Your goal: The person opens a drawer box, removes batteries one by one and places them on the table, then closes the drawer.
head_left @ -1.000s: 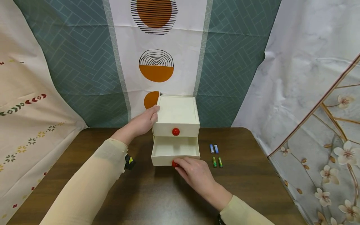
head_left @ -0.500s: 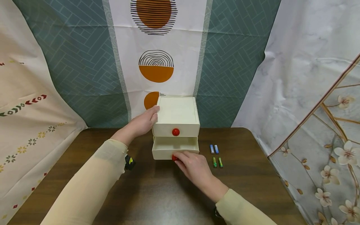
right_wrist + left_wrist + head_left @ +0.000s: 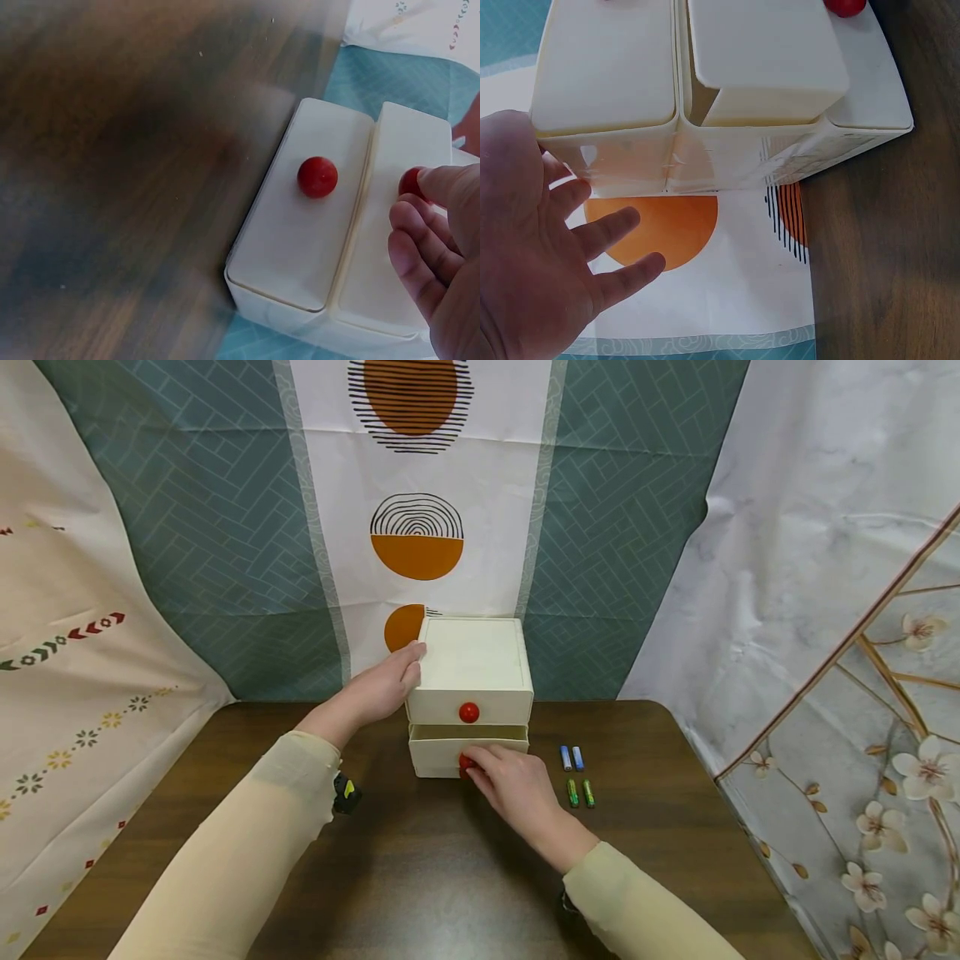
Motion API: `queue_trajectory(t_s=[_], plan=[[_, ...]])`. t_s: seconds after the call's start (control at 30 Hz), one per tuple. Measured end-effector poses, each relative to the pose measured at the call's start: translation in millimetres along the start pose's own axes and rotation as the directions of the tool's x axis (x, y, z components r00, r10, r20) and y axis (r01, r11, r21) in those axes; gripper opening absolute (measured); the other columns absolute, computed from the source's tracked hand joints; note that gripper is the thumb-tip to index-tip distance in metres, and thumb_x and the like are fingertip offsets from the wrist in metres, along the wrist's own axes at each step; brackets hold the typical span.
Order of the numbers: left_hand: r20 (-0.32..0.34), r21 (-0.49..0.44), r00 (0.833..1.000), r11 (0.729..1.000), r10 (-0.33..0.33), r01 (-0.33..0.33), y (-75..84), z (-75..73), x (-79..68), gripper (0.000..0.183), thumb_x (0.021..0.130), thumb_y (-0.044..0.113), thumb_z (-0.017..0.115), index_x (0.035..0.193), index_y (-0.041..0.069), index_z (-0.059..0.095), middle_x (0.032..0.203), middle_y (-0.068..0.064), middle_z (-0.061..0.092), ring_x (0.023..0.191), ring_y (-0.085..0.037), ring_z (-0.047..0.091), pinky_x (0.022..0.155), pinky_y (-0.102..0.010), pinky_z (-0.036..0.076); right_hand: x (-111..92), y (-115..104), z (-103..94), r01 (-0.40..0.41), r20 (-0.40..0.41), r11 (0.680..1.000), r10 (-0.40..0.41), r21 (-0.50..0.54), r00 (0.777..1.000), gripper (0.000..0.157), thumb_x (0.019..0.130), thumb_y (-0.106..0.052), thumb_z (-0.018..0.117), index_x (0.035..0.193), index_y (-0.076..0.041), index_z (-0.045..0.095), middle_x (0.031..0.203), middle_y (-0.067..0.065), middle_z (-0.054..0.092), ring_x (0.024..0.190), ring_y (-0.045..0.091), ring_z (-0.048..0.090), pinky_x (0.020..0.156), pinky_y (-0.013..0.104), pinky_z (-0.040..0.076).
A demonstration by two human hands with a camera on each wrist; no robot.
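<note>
A cream drawer cabinet (image 3: 472,653) stands at the table's back edge. Its middle drawer (image 3: 431,757) is pulled part way out; in the right wrist view the bottom drawer (image 3: 300,240) sits flush. My right hand (image 3: 521,789) pinches the red knob (image 3: 411,184) of the middle drawer between thumb and fingers. The top drawer's red knob (image 3: 468,712) is untouched. My left hand (image 3: 378,683) rests against the cabinet's upper left side; its fingers (image 3: 607,229) are spread and fairly straight in the left wrist view, with the thumb hidden there.
Two blue batteries (image 3: 566,758) and two green batteries (image 3: 573,792) lie on the brown wooden table (image 3: 405,877) right of the cabinet. A patterned cloth (image 3: 420,556) hangs right behind the cabinet. More hanging cloth borders the table at left and right.
My right hand has pushed the middle drawer inward by its knob, so less of its inside shows. The left hand has stayed against the cabinet; the batteries have not moved.
</note>
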State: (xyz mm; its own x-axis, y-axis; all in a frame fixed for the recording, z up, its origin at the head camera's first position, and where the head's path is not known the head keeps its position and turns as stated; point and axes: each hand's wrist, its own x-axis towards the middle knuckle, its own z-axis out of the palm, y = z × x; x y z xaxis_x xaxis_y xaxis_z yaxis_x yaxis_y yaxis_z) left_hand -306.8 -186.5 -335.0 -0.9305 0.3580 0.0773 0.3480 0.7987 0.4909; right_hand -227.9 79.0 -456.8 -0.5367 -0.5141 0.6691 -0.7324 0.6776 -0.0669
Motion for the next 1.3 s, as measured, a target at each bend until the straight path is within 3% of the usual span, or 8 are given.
queue_trajectory(t_s=[0.47,1.0,1.3], plan=[[-0.004,0.002,1.0,1.0,0.016,-0.016,-2.2,0.5,-0.1,0.064,0.119,0.03,0.023,0.175,0.001,0.021,0.184,-0.017,0.015,0.17,-0.031,0.015,0.136,-0.048,0.013,11.5,10.5,8.9,-0.019,-0.02,0.999,0.018,-0.028,1.0,0.027,0.096,-0.018,0.089,0.121,-0.017,0.08,0.1,-0.001,0.079,0.081,0.018,0.077,0.06,0.035,0.061],[0.0,0.01,1.0,1.0,-0.005,0.005,0.5,-0.7,-0.7,0.063,0.119,0.03,0.024,0.176,0.002,0.021,0.184,-0.016,0.015,0.169,-0.032,0.016,0.136,-0.048,0.014,16.5,13.3,12.7,-0.06,0.018,0.998,0.06,-0.034,0.998,0.021,0.099,-0.021,0.087,0.118,-0.017,0.079,0.088,-0.002,0.073,0.071,0.017,0.071,0.056,0.034,0.058],[-0.001,0.019,1.0,1.0,0.002,-0.002,-0.2,-0.8,0.6,0.062,0.119,0.028,0.023,0.175,0.001,0.022,0.183,-0.018,0.016,0.169,-0.033,0.016,0.136,-0.049,0.014,17.6,11.9,12.6,-0.09,0.018,0.995,0.091,-0.051,0.996,0.02,0.099,-0.023,0.086,0.117,-0.02,0.079,0.09,-0.003,0.075,0.072,0.016,0.071,0.056,0.033,0.058]])
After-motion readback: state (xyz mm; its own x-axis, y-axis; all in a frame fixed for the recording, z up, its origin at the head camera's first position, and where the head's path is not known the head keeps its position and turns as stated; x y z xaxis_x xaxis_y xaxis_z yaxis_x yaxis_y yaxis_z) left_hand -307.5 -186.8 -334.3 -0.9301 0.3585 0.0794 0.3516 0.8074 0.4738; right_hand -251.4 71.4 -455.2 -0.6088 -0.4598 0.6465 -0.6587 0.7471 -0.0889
